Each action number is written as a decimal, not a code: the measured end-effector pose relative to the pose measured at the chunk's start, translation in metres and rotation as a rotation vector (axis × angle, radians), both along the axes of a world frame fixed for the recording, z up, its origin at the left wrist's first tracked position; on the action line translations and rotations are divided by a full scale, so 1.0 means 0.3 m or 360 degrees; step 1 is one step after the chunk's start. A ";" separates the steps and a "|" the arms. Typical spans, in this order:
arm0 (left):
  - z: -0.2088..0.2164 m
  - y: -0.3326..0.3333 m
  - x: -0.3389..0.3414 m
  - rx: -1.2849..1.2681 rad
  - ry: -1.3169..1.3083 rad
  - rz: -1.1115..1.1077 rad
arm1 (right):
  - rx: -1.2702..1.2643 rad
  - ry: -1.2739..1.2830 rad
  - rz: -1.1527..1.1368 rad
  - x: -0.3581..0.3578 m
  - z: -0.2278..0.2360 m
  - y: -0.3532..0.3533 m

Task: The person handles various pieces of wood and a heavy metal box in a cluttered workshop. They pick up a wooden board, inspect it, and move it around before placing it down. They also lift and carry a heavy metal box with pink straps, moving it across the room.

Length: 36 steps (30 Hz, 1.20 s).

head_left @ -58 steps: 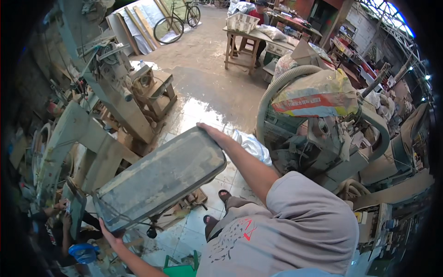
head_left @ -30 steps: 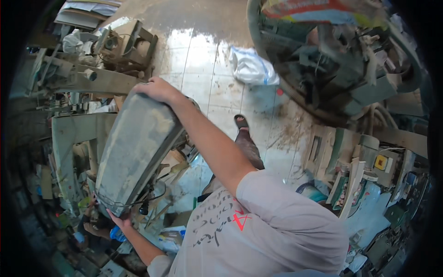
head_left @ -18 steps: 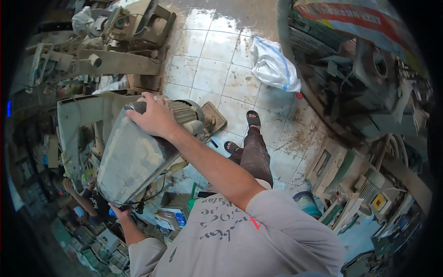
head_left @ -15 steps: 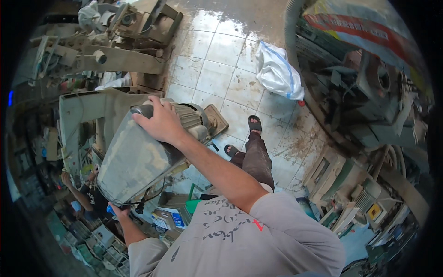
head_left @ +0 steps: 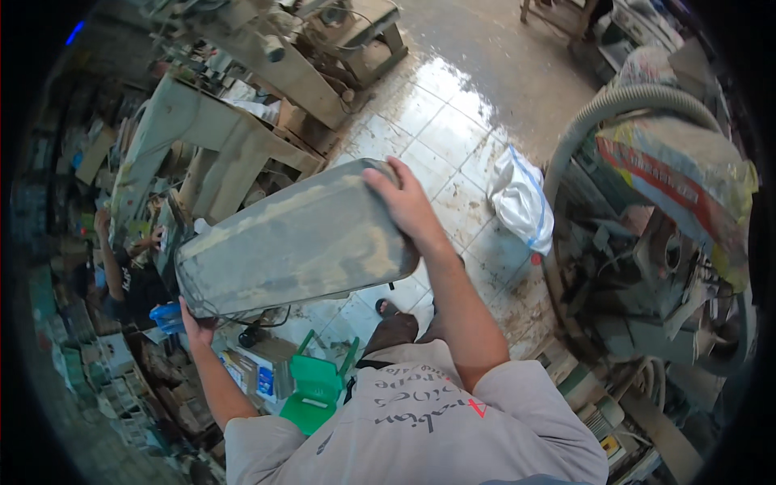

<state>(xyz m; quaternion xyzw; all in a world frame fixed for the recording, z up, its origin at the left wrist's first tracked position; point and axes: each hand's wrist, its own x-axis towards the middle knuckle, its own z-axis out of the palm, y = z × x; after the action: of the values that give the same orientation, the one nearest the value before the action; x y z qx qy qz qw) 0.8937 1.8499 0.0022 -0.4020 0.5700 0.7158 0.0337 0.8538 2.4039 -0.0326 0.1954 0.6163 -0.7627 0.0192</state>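
A long, dusty grey machine cover (head_left: 299, 238) with rounded ends stretches across the view in front of me. My right hand (head_left: 406, 202) grips its far right end, thumb on top and fingers over the edge. At the near left end, my left hand (head_left: 196, 323) is closed around the cover's lower corner, with most fingers hidden. A blue object (head_left: 167, 318) shows right beside the left hand; I cannot tell whether that hand holds it. Thin dark cable (head_left: 263, 321) hangs below the cover's near edge. Whatever is under the cover is hidden.
A green plastic chair (head_left: 314, 388) stands below the cover, beside boxes. Another person (head_left: 121, 283) works at the left, near a pale machine frame (head_left: 190, 109). A white sack (head_left: 521, 202) lies on the tiled floor (head_left: 420, 153). Ribbed hose (head_left: 638, 95) and scrap fill the right.
The cover has swung to lie more crosswise, its right end moving right with my right hand. The finned motor behind it is now hidden. More of the green chair shows.
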 end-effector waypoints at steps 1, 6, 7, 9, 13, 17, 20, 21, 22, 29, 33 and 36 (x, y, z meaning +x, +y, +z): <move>0.003 -0.018 -0.010 0.0029 -0.0009 -0.0100 | 0.0039 0.0017 0.0005 0.004 0.007 0.005; 0.009 -0.129 -0.057 0.0207 -0.0009 -0.0445 | 0.0022 0.0034 -0.0068 0.119 0.080 -0.038; 0.026 -0.105 -0.069 0.0236 0.0068 -0.0501 | 0.0044 0.0002 -0.0103 0.154 0.105 -0.061; 0.016 -0.116 -0.111 0.0249 0.0085 -0.0609 | 0.0114 -0.0028 -0.0191 0.196 0.121 -0.078; 0.006 -0.127 -0.158 0.0313 0.0119 -0.0555 | 0.0011 -0.0081 -0.0290 0.234 0.080 -0.092; 0.002 -0.098 -0.151 0.0342 0.0286 -0.0496 | -0.0339 -0.0158 -0.0262 0.280 0.093 -0.107; 0.003 -0.110 -0.128 0.0360 0.0291 -0.0455 | -0.0459 -0.0132 -0.0312 0.277 0.076 -0.125; 0.010 -0.106 -0.117 0.0346 0.0312 -0.0477 | -0.0455 -0.0050 -0.0332 0.266 0.064 -0.130; 0.014 -0.096 -0.114 0.0341 0.0340 -0.0465 | -0.0451 0.0033 -0.0352 0.255 0.057 -0.129; 0.011 -0.103 -0.086 0.0349 0.0319 -0.0382 | -0.0425 -0.0066 -0.0381 0.237 0.040 -0.112; 0.021 -0.075 -0.060 0.0381 0.0340 -0.0326 | -0.0358 -0.0063 -0.0369 0.205 0.029 -0.084; -0.008 -0.073 -0.036 0.0344 0.0354 -0.0260 | -0.0380 -0.0089 -0.0310 0.200 -0.002 -0.050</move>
<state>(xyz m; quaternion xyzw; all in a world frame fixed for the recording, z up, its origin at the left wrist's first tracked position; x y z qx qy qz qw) 0.8830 1.8281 -0.0002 -0.2666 0.5206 0.8079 0.0716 0.9139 2.3890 -0.0331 0.2716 0.4986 -0.8231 -0.0146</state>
